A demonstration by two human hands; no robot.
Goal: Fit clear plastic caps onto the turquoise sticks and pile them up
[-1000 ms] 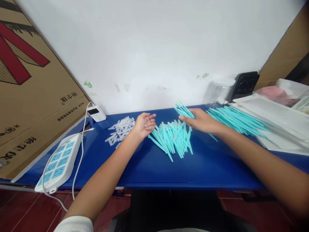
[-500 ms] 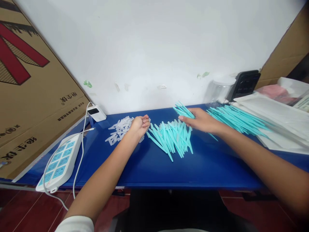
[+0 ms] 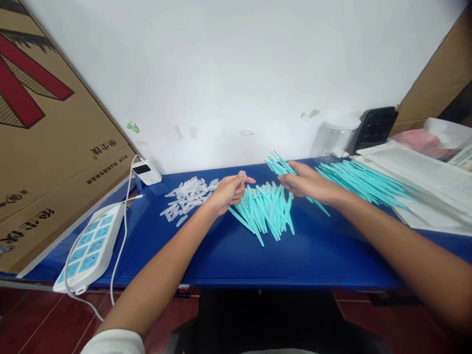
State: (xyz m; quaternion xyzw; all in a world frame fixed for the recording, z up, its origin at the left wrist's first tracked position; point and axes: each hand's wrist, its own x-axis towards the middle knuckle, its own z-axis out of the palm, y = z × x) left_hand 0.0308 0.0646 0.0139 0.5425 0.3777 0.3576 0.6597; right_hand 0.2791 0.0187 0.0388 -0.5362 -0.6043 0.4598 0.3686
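My left hand point(image 3: 227, 193) is closed in a pinch, with a small translucent plastic cap point(image 3: 242, 175) between thumb and index finger. Left of it lies a loose heap of similar caps point(image 3: 188, 195). My right hand point(image 3: 308, 183) grips a bundle of slim teal sticks point(image 3: 278, 164), whose thin ends fan out up and to the left. Below and between both hands, a pile of teal sticks with pale far ends point(image 3: 262, 210) spreads on the blue table point(image 3: 236, 265). Farther right is a second pile of thin teal sticks point(image 3: 363, 181).
A white power strip point(image 3: 90, 246) with cables and a small white device point(image 3: 146, 172) are at the left, beside a large cardboard box point(image 3: 62, 137). A clear jar point(image 3: 337, 137), a black stand point(image 3: 374, 130) and white plastic bags point(image 3: 435, 187) occupy the right. A white wall point(image 3: 236, 88) rises behind.
My left hand has moved right, away from the cap heap and toward my right hand, with a cap now showing in its pinch. My right hand has shifted slightly, still holding the teal sticks.
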